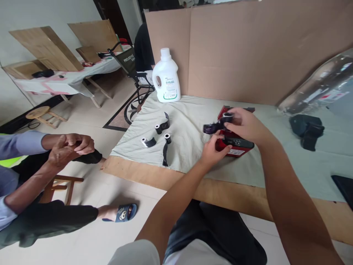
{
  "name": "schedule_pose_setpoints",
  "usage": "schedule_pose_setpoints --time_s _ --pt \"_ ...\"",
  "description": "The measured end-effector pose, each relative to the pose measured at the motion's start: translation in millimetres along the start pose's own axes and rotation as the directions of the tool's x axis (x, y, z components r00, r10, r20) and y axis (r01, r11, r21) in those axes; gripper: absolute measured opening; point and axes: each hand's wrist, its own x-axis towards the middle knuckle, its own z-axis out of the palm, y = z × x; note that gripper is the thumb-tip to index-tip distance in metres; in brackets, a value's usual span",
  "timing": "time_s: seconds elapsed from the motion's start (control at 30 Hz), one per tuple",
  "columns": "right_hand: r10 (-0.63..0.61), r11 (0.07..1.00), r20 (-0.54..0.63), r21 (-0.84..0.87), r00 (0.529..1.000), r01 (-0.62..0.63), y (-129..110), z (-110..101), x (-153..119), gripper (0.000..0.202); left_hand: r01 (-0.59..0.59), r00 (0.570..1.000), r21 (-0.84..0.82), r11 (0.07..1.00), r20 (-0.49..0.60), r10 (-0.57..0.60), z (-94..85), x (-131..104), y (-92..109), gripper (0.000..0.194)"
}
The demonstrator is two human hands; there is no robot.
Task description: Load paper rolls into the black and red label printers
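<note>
A red and black box-shaped device (237, 146) sits on the cloth in front of me, its red lid raised at the back. My left hand (214, 150) grips its left end, thumb along the near side. Above the device, my right hand (241, 123) pinches a small roll (227, 117) with a white core, and a crumpled dark strip (211, 128) hangs off to the left. Farther left on the cloth lie three small rolls with dark strips: one at the back (158, 128), one at left (149, 142) and one nearer me (167, 138).
A white jug (167, 79) stands at the back left before a cardboard panel (228, 51). On the right are a black object (307, 129), a plastic-wrapped package (322, 84) and a dark flat item (344, 187). A seated person's hands (68, 149) are at left, off the table.
</note>
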Motion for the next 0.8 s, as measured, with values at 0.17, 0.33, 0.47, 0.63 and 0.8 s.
schedule_pose_setpoints --time_s 0.17,0.33,0.47,0.63,0.8 --pt "-0.044 0.991 0.197 -0.117 0.979 0.068 -63 114 57 0.032 -0.001 0.997 0.01 1.0 0.082 0.0 -0.9 4 -13 0.039" --pt "0.114 0.954 0.397 -0.301 0.911 0.012 -73 207 98 0.036 -0.158 0.987 -0.132 0.979 0.015 0.161 8.4 5 -20 0.042" --pt "0.171 0.92 0.472 -0.391 0.865 0.032 -54 235 97 0.034 -0.112 0.994 -0.138 0.984 -0.017 0.11 12.5 5 -16 0.043" --pt "0.193 0.924 0.505 -0.382 0.841 0.017 -44 226 95 0.045 -0.08 0.997 -0.178 0.981 0.007 0.083 12.5 8 -15 0.053" --pt "0.188 0.901 0.469 -0.431 0.863 0.038 -68 216 111 0.05 -0.026 0.999 -0.162 0.986 0.022 0.03 9.7 7 -5 0.043"
